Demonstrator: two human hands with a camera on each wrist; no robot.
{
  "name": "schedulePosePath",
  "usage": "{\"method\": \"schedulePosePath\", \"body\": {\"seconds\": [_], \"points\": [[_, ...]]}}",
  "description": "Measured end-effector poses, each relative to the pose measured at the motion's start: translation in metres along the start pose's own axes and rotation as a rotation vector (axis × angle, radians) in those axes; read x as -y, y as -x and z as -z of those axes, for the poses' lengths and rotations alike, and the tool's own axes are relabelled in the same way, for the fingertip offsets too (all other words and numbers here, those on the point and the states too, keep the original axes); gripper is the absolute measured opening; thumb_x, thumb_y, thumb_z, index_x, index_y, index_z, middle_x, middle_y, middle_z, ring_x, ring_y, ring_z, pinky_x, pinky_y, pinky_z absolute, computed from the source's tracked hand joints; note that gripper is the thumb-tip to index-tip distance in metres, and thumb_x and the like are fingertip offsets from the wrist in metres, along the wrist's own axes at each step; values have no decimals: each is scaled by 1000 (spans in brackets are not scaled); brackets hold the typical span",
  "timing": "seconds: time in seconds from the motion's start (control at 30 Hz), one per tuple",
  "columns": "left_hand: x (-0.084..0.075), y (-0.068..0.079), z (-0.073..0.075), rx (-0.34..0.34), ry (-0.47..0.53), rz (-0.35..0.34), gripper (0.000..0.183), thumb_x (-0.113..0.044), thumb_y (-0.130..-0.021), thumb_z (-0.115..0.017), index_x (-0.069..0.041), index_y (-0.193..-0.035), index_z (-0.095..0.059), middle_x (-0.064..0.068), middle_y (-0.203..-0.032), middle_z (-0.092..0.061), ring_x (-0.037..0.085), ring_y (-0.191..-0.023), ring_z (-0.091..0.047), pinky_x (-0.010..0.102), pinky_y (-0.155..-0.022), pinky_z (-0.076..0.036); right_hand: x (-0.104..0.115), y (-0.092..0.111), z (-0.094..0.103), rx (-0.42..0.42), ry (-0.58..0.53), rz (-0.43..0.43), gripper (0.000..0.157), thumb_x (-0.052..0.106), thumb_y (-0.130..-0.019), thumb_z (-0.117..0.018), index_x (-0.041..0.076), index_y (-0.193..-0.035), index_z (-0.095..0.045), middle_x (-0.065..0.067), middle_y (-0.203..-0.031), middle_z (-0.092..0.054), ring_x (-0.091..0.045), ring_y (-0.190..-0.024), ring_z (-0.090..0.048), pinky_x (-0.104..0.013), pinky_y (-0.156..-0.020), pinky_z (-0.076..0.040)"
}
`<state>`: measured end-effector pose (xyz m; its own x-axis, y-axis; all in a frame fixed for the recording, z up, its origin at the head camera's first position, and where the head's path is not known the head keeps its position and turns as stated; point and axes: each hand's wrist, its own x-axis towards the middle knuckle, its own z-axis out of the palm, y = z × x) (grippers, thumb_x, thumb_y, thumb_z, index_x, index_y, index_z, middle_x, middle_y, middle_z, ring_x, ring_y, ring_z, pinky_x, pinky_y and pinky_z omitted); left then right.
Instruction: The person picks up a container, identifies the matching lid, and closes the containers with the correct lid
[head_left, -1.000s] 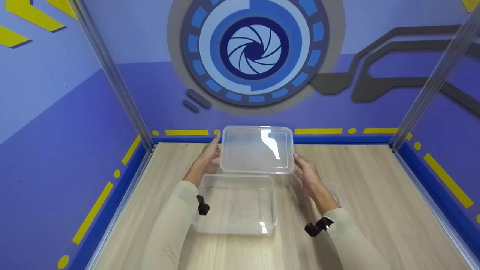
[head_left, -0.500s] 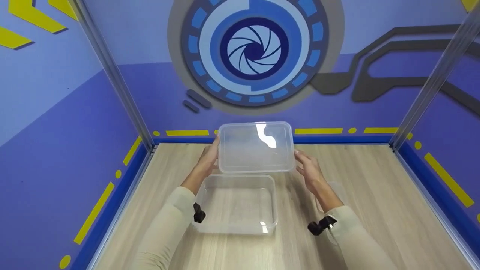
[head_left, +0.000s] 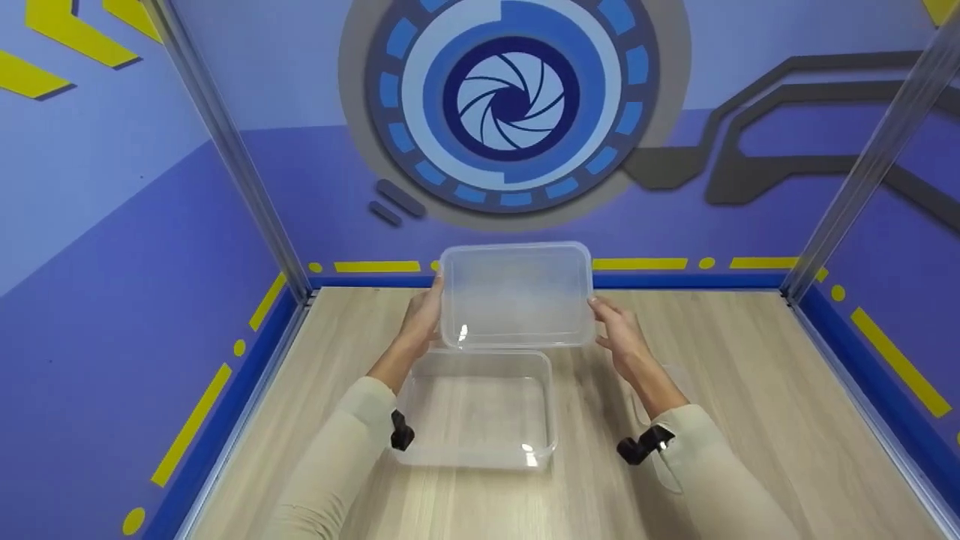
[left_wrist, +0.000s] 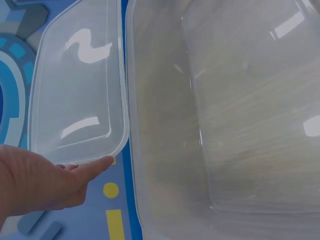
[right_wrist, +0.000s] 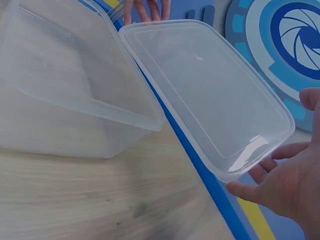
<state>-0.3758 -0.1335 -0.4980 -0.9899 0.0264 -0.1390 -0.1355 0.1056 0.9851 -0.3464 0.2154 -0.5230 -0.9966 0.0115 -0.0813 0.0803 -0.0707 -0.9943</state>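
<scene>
A translucent rectangular lid [head_left: 517, 296] with rounded corners is held up between both hands, tilted toward the head camera. My left hand [head_left: 421, 315] grips its left edge, and my right hand [head_left: 621, 330] grips the right edge. In the left wrist view, the left hand [left_wrist: 60, 182] has a finger along the lid's lower corner. The right wrist view has the right hand [right_wrist: 295, 175] with its fingertips at the near corner of the lid [right_wrist: 210, 95]. Just in front of the lid, a clear plastic box [head_left: 474, 420] stands open on the table.
A clear, thin-edged object [head_left: 667, 472] lies on the wooden table [head_left: 757, 390], partly hidden under my right forearm. Blue printed panels [head_left: 315, 202] and metal posts [head_left: 225, 142] enclose the table at the back and sides.
Both hands have raised the lid slightly and changed its tilt; the bright reflection on it has shifted from the upper right to the lower left. The box stays in place.
</scene>
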Motion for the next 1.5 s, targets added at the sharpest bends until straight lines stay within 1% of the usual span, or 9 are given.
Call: {"method": "schedulePosePath", "body": {"seconds": [0.3,0.43,0.63,0.73,0.93,1.17,1.27,1.4,1.5], "points": [[-5,1,-3,-137,6,-14,75,-65,-108,-40,-4,-151,-52,20,-136,-62,37,-124,-61,55,-105,-51,15,-1,-8,20,26,-2,73,38,-111,-54,-6,-164,-28,-30,-159,-40,-42,-148,-35,-65,-122,-27],[-10,2,-2,-170,0,-32,73,-64,-108,-42,-5,-151,-52,20,-138,-61,36,-127,-59,56,-107,-50,23,2,-11,29,50,8,76,39,-110,-56,-6,-164,-26,-30,-159,-41,-42,-148,-39,-63,-122,-30],[-12,8,2,-221,-32,-60,69,-61,-109,-44,-7,-150,-53,16,-145,-56,33,-126,-54,59,-105,-49,28,7,-9,40,87,37,71,37,-111,-56,-6,-162,-33,-32,-153,-46,-44,-142,-44,-64,-120,-33],[-10,11,4,-222,-41,-76,66,-60,-109,-44,-9,-149,-54,15,-144,-55,32,-123,-54,56,-101,-51,30,9,-7,52,111,55,68,35,-111,-56,-6,-161,-36,-31,-151,-48,-43,-140,-45,-64,-119,-34],[-7,15,10,-195,-48,-69,64,-59,-109,-43,-12,-151,-51,15,-151,-51,36,-135,-52,59,-105,-51,36,12,-6,68,183,73,67,36,-110,-58,-5,-159,-39,-28,-150,-51,-42,-138,-48,-60,-118,-38],[-9,18,15,-176,-36,-93,61,-59,-110,-42,-13,-149,-51,17,-133,-55,34,-128,-53,65,-104,-50,42,14,-6,76,198,87,65,36,-110,-58,-4,-158,-43,-28,-151,-52,-42,-137,-50,-60,-117,-39],[-8,18,15,-164,-32,-95,63,-60,-110,-42,-12,-150,-49,18,-133,-54,34,-127,-53,65,-105,-49,41,14,-5,72,198,80,65,37,-110,-58,-4,-158,-42,-28,-151,-52,-43,-138,-50,-60,-117,-39],[-10,20,15,-149,-31,-86,64,-61,-110,-41,-12,-151,-48,19,-138,-53,35,-130,-51,65,-107,-48,41,15,-2,72,214,67,71,44,-109,-60,-4,-158,-43,-28,-150,-53,-42,-137,-51,-60,-116,-40],[-14,22,15,-144,-28,-86,62,-60,-110,-43,-12,-149,-50,19,-133,-54,34,-127,-52,65,-106,-49,44,16,1,89,238,58,75,50,-107,-60,-3,-157,-45,-27,-149,-54,-41,-136,-52,-60,-114,-42]]}}
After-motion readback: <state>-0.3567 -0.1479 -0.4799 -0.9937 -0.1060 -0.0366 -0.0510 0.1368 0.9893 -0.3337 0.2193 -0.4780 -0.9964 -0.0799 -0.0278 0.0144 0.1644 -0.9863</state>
